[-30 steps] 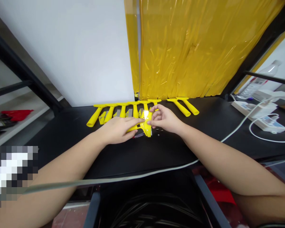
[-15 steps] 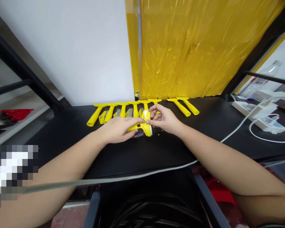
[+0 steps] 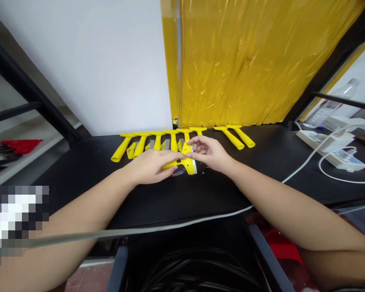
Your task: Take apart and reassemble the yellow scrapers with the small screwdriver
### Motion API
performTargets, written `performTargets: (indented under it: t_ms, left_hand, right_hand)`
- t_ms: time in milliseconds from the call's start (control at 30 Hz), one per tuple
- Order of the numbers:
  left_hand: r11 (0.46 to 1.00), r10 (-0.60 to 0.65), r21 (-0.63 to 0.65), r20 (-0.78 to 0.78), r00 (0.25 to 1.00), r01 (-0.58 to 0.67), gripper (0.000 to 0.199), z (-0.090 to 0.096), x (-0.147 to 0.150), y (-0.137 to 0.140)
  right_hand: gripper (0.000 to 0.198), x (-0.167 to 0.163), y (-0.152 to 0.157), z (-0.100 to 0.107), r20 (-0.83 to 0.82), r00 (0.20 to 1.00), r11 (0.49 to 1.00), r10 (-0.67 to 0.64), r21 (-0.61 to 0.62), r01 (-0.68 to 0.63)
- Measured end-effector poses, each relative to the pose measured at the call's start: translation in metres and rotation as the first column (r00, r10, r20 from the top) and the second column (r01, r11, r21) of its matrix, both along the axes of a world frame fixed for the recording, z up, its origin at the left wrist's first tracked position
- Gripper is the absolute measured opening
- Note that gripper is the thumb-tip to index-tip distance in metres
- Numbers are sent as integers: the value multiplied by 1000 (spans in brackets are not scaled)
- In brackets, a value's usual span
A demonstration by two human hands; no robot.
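Note:
My left hand (image 3: 150,167) is wrapped round the handle of a yellow scraper (image 3: 188,165), with its index finger lying along the neck. The scraper's wide head points right and has a pale blade edge. My right hand (image 3: 209,153) has its thumb and bent fingers at that head; whether a small part sits between them I cannot make out. Beyond the hands stands a row of yellow scraper handles (image 3: 121,149), with yellow plates bearing metal pieces (image 3: 131,150) between them. Tiny dark screws or nuts (image 3: 203,173) lie beside the head, and a small dark tool (image 3: 179,173) lies under the scraper.
Two more yellow handles (image 3: 235,138) lie to the right on the black table (image 3: 170,202). A white power strip (image 3: 331,150) with cables is at the far right, near a clear bottle (image 3: 331,105). A pale cable (image 3: 200,220) crosses the front edge.
The scraper's head has tilted slightly, so its blade edge reflects less. My right fingers have shifted a little to the left along it. My left hand keeps its hold.

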State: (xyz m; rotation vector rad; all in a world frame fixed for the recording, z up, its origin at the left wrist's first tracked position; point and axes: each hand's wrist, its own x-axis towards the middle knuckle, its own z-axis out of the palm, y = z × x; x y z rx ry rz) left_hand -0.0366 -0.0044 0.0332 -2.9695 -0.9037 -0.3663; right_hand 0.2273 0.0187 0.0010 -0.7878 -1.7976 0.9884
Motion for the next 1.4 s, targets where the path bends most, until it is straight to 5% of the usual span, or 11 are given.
performTargets:
  t_ms: [367, 467, 567, 633, 833, 1167, 1267, 1400]
  left_hand:
    - [994, -55, 99, 15, 998, 54, 35, 0, -3, 1]
    - [995, -32, 96, 3, 999, 32, 35, 1, -4, 2]
    - [998, -22, 51, -13, 1000, 23, 37, 1, -4, 3]
    - [999, -21, 33, -20, 1000, 22, 38, 1, -5, 4]
    - [996, -37, 76, -45, 998, 41, 36, 1, -6, 5]
    - [988, -47, 141, -73, 996, 57, 32, 2, -6, 4]
    - [987, -52, 148, -77, 996, 63, 32, 2, -6, 4]
    - [985, -53, 161, -89, 995, 67, 30, 2, -5, 4]
  right_hand:
    - [59, -3, -5, 3, -38, 998, 981, 52, -183, -58]
    - [43, 10, -1, 8, 117, 993, 994, 22, -108, -9]
    - [33, 32, 3, 18, 380, 924, 994, -51, 113, 8]
    - [34, 44, 3, 26, 408, 906, 985, -117, 163, 54]
    - [12, 47, 0, 33, 731, 674, 974, 108, 59, -220]
    - [12, 34, -2, 22, 791, 588, 957, 170, 10, -291]
    - [11, 35, -4, 27, 776, 608, 956, 171, 18, -291]
    - [2, 34, -3, 30, 553, 832, 960, 44, 208, -189]
